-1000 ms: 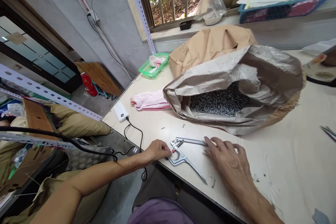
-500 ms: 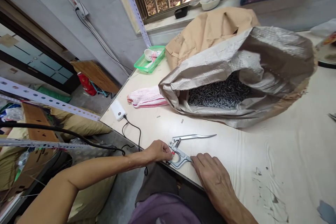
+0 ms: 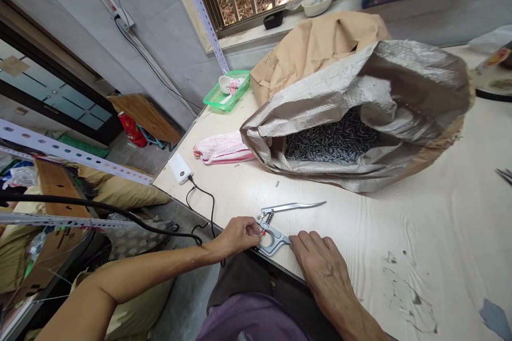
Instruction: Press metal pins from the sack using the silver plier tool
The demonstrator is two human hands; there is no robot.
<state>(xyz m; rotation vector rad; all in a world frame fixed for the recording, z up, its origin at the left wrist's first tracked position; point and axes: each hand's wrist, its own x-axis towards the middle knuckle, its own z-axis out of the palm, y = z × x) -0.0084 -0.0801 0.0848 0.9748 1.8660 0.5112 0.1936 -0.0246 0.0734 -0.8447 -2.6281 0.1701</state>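
A silver spring-loaded hand tool (image 3: 275,242) lies near the table's front edge. It has a round opening, a dark coil spring (image 3: 269,218) and a long, thin, pointed upper arm (image 3: 296,206) angled away from the body. My left hand (image 3: 242,234) is closed in a pinch at the tool's left end, beside a small red part (image 3: 263,233). Under the curled fingers of my right hand (image 3: 322,261) is the tool's right end, which they hold down on the table; that tip is hidden.
A woven sack (image 3: 320,101) full of small metal springs (image 3: 332,141) stands open behind the tool. To the left are a pink-and-white cloth (image 3: 224,148), a white power bank (image 3: 180,169) with a black cable, and a green basket (image 3: 228,98). One loose spring (image 3: 277,184) lies on the table (image 3: 380,234).
Both hands and the tool hold nearly the same place. The view has shifted slightly. My left fingers have turned a little at the tool's left end.
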